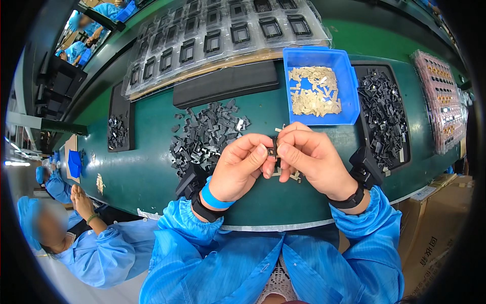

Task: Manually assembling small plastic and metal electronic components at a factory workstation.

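My left hand (240, 162) and my right hand (315, 161) meet above the green table near its front edge. Between the fingertips of both is a small black part (274, 148), pinched from either side. A small beige strip (279, 129) sticks up by my right index finger; whether it is held or joined to the black part I cannot tell. More beige strips (295, 177) lie on the table just below my right fingers. Left of my hands spreads a loose heap of small black parts (202, 134).
A blue bin (349, 101) holds beige strips. Beside it stands a black tray (403, 139) of small black pieces. Clear plastic trays (228, 48) with black frames rest behind, near a black foam block (228, 85). A co-worker (101, 248) sits at left; a cardboard box (430, 223) stands at right.
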Demonstrator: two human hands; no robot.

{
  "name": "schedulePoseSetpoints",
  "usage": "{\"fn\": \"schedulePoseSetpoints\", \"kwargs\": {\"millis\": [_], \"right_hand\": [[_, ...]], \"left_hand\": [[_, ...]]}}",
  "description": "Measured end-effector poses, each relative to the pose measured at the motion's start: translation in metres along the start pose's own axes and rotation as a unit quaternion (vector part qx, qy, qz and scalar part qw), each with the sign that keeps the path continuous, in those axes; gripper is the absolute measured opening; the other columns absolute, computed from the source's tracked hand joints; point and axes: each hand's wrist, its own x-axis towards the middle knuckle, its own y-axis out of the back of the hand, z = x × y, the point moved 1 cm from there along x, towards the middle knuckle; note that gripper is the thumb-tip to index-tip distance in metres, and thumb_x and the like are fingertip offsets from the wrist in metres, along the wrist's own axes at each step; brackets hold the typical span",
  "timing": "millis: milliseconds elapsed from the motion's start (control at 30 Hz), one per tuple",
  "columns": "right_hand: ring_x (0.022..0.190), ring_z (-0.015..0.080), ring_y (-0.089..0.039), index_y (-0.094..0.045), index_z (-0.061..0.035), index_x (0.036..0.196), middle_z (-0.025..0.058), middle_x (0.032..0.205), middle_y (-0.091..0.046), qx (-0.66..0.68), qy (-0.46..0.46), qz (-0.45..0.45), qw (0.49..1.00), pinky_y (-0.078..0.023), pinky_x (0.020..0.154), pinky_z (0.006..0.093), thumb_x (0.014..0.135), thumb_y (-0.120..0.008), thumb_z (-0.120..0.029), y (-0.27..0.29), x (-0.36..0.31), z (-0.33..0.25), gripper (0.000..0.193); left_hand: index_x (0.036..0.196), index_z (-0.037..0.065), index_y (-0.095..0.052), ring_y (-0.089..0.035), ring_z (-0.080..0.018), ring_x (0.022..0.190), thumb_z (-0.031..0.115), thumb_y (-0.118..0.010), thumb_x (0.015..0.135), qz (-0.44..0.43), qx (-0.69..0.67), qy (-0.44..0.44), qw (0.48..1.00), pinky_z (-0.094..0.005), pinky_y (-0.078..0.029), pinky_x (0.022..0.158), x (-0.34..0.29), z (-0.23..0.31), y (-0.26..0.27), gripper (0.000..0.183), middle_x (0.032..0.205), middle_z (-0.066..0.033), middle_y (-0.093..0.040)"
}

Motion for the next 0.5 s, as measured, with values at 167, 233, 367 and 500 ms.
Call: {"fn": "schedulePoseSetpoints", "kwargs": {"millis": [167,233,367,500], "right_hand": [[0.068,0.0083,-0.054,-0.057,0.0034,0.087,0.0043,0.091,-0.046,0.028,-0.007,0.006,1.000,-0.051,0.056,0.0211,0.090,-0.051,-0.011,-0.0012,-0.0018,-0.0026,0.016],[0.069,0.0083,-0.054,-0.058,0.0035,0.087,0.0042,0.092,-0.045,0.030,-0.002,0.006,1.000,-0.050,0.056,0.0210,0.090,-0.050,-0.010,-0.0011,-0.0020,-0.0027,0.016],[0.067,0.0077,-0.055,-0.058,0.0021,0.084,0.0039,0.091,-0.045,-0.004,0.017,0.020,1.000,-0.050,0.056,0.0207,0.087,-0.055,-0.011,-0.0020,-0.0013,-0.0043,0.014],[0.065,0.0069,-0.054,-0.057,0.0016,0.080,0.0037,0.091,-0.045,0.015,0.014,0.033,0.999,-0.048,0.055,0.0199,0.085,-0.060,-0.011,-0.0033,-0.0002,-0.0032,0.014]], "left_hand": [[0.102,0.005,-0.054,-0.053,-0.0105,0.068,0.015,-0.048,0.092,0.003,-0.026,0.005,1.000,-0.0239,-0.043,0.062,0.0005,-0.0003,-0.0001,0.016,0.079,-0.0035,-0.057],[0.103,0.005,-0.054,-0.053,-0.0104,0.068,0.015,-0.048,0.092,0.009,-0.039,0.003,0.999,-0.0237,-0.043,0.062,0.0005,0.0004,-0.0012,0.016,0.079,-0.0033,-0.058],[0.106,0.004,-0.055,-0.056,-0.0118,0.071,0.015,-0.048,0.092,-0.008,-0.036,-0.006,0.999,-0.0247,-0.046,0.065,-0.0001,-0.0029,0.0030,0.018,0.083,-0.0052,-0.060],[0.111,0.002,-0.054,-0.062,-0.0175,0.076,0.015,-0.048,0.092,-0.003,-0.028,-0.003,1.000,-0.0293,-0.052,0.070,-0.0028,-0.0046,0.0019,0.024,0.090,-0.0105,-0.063]]}}
